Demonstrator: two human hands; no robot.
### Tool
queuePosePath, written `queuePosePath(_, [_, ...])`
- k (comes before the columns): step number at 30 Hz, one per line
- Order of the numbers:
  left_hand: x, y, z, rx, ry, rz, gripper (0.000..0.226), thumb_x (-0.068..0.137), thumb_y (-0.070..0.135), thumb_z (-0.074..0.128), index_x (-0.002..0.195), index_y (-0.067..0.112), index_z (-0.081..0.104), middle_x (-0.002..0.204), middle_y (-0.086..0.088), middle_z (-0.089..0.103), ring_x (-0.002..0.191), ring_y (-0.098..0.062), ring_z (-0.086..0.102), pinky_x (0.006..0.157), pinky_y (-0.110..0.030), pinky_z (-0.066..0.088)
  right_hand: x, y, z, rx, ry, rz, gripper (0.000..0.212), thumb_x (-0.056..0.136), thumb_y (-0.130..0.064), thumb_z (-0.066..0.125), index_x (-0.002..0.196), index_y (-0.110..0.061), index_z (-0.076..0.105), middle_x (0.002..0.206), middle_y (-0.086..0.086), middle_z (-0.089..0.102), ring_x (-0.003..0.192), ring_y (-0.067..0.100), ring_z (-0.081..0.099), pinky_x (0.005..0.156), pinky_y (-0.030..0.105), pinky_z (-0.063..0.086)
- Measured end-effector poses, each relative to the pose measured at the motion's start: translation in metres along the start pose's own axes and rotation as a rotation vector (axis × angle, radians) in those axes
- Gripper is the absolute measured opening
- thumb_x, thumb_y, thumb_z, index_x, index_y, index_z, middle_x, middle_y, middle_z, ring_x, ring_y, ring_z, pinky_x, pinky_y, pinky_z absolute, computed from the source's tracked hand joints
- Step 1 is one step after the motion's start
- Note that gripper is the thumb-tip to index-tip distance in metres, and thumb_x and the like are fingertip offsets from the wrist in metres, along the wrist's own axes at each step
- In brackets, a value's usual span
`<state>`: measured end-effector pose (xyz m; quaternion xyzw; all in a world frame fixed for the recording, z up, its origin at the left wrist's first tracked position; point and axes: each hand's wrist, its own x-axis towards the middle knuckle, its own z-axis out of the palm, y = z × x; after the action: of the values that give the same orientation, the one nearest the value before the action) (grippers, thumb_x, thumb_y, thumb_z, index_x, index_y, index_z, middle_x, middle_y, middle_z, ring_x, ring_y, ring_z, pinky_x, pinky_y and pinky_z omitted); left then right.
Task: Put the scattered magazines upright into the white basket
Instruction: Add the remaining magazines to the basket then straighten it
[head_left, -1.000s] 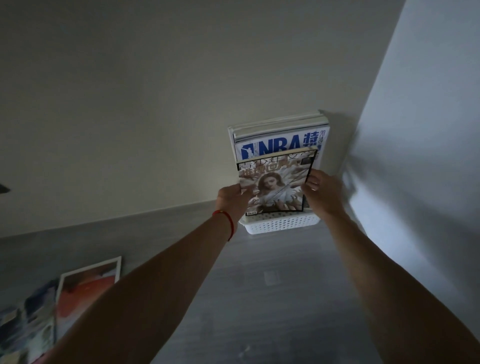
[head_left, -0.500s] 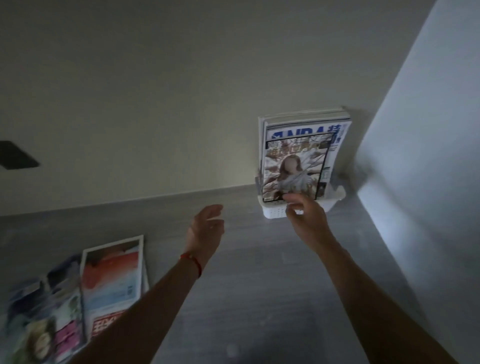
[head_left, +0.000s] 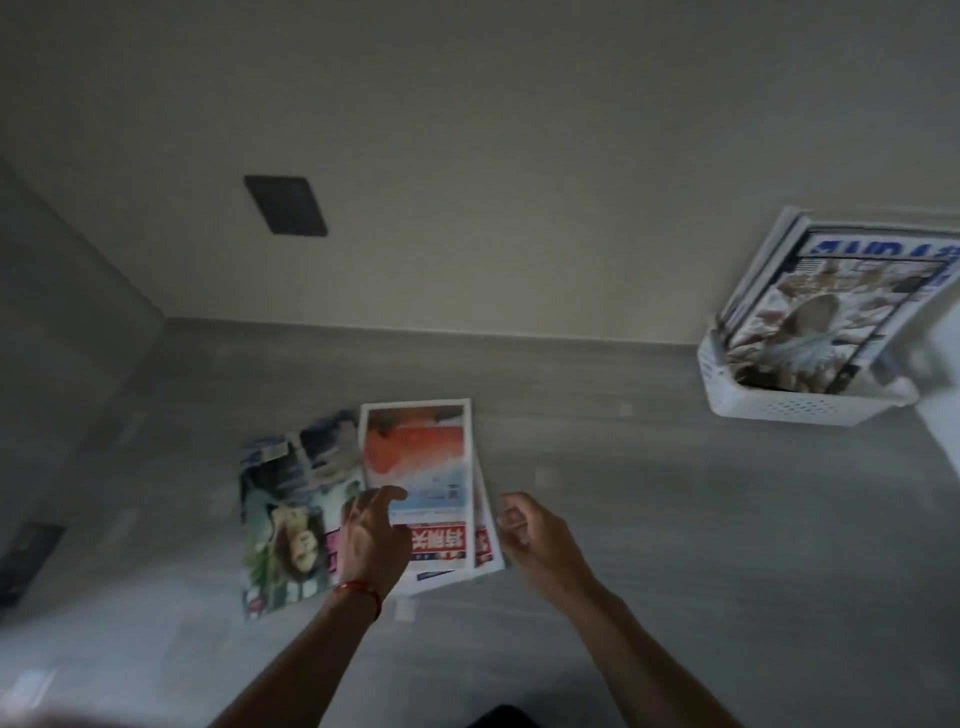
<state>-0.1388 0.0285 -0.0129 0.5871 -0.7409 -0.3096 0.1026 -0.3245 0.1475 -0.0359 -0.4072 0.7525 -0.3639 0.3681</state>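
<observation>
Landmark: white basket (head_left: 789, 402), far right on the grey floor (head_left: 675, 519), against the back wall (head_left: 519, 156). It holds several magazines standing upright, leaning back; front one has a figure cover (head_left: 810, 332), behind it a blue-lettered one (head_left: 883, 252). How many are behind: cannot tell, blurred.

Well left of the basket, flat on the floor: a red-and-white magazine (head_left: 418, 457) on top of another one whose edge sticks out at its right (head_left: 488, 545); just beside on the left, touching or overlapping, a magazine with a face on the cover (head_left: 291, 525).

Left hand (head_left: 371, 540) over the lower left of the red-and-white magazine, fingers spread and loosely bent, gripping nothing; contact unclear. Right hand (head_left: 530, 535) just at the stack's right edge, fingers loosely curled, holding nothing.

Floor between stack and basket is bare. Dark plate (head_left: 285, 205) on the wall above the stack. Dark patch (head_left: 28, 551) low on the left side wall. Frame is dim and motion-blurred.
</observation>
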Motion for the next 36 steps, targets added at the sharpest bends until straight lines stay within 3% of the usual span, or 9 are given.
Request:
queuePosePath(2, [0.006,-0.03,-0.01,0.137,-0.037,-0.023,0.052,0.08,0.007,0.06,0.129,0.022,0.06,0.14,-0.01,0.054,0.131,-0.032,0.04,0.11,-0.046,0.036,-0.001,-0.014,0.033,-0.016,-0.034,0.03,0.038,0.086,-0.009,0.062,0.124,-0.012,0.059,0.11,-0.003,0.066,0.099,0.009,0.067,0.079,0.01,0.05])
queuePosePath(5, [0.009,-0.062,-0.013,0.28,-0.146,-0.017,0.055,0.09,0.033,0.06,0.142,0.037,0.044,0.155,-0.003,0.036,0.143,-0.033,0.027,0.114,-0.052,0.031,-0.003,-0.024,0.068,-0.12,-0.021,0.124,0.049,0.086,-0.012,0.062,0.134,-0.009,0.05,0.124,0.01,0.056,0.113,0.023,0.06,0.098,0.031,0.051])
queuePosePath(15, [-0.003,-0.084,-0.007,0.417,-0.211,0.162,0.087,0.081,0.055,0.067,0.153,0.033,0.025,0.156,0.005,0.03,0.141,-0.026,0.031,0.105,-0.056,0.043,0.008,-0.031,0.085,-0.193,0.028,0.222,0.043,0.087,-0.017,0.07,0.126,-0.01,0.055,0.124,0.011,0.062,0.108,0.021,0.064,0.092,0.034,0.058])
queuePosePath(18, [-0.01,-0.072,-0.005,0.486,-0.168,0.336,0.07,0.086,0.043,0.069,0.148,0.025,0.041,0.15,-0.001,0.045,0.136,-0.029,0.044,0.102,-0.058,0.047,0.007,-0.028,0.078,-0.207,0.047,0.209,0.043,0.087,-0.016,0.07,0.127,-0.008,0.056,0.123,0.009,0.064,0.107,0.019,0.065,0.091,0.03,0.057])
queuePosePath(21, [-0.02,-0.058,-0.006,0.684,-0.072,0.733,0.057,0.062,0.035,0.09,0.113,0.014,0.075,0.115,-0.009,0.074,0.1,-0.029,0.072,0.073,-0.056,0.062,0.004,-0.027,0.068,-0.215,0.107,0.146,0.039,0.088,-0.011,0.068,0.125,-0.007,0.059,0.12,0.007,0.066,0.099,0.013,0.065,0.078,0.01,0.051])
queuePosePath(24, [-0.026,-0.051,-0.009,0.835,0.0,0.956,0.038,0.078,0.034,0.067,0.108,0.012,0.078,0.104,-0.007,0.078,0.09,-0.023,0.076,0.065,-0.061,0.059,0.0,-0.025,0.053,-0.182,0.13,0.081,0.033,0.092,-0.012,0.064,0.125,-0.011,0.059,0.118,0.005,0.066,0.094,0.008,0.065,0.075,0.011,0.054])
queuePosePath(26, [-0.023,-0.045,-0.01,0.766,-0.058,0.985,0.045,0.093,0.02,0.042,0.131,0.007,0.063,0.119,-0.014,0.072,0.101,-0.03,0.073,0.071,-0.066,0.058,-0.001,-0.023,0.037,-0.167,0.144,0.035,0.036,0.093,-0.014,0.062,0.128,-0.015,0.058,0.122,0.003,0.062,0.102,0.012,0.064,0.087,0.023,0.055])
queuePosePath(29, [-0.015,-0.019,-0.019,0.489,-0.125,0.966,0.047,0.104,0.018,0.032,0.149,0.006,0.038,0.122,-0.018,0.068,0.106,-0.03,0.07,0.087,-0.045,0.06,0.0,-0.016,0.007,-0.15,0.137,-0.032,0.044,0.092,-0.011,0.062,0.135,-0.019,0.055,0.132,0.0,0.057,0.113,0.012,0.058,0.092,0.019,0.047])
queuePosePath(36, [-0.006,0.082,-0.044,0.057,-0.199,1.067,0.03,0.107,0.037,0.032,0.126,0.027,0.053,0.076,0.005,0.061,0.059,-0.008,0.059,0.053,-0.025,0.052,-0.002,-0.015,-0.079,-0.266,0.037,-0.351,0.077,0.082,-0.013,0.078,0.149,-0.025,0.043,0.159,-0.004,0.033,0.147,0.008,0.026,0.118,0.024,0.024])
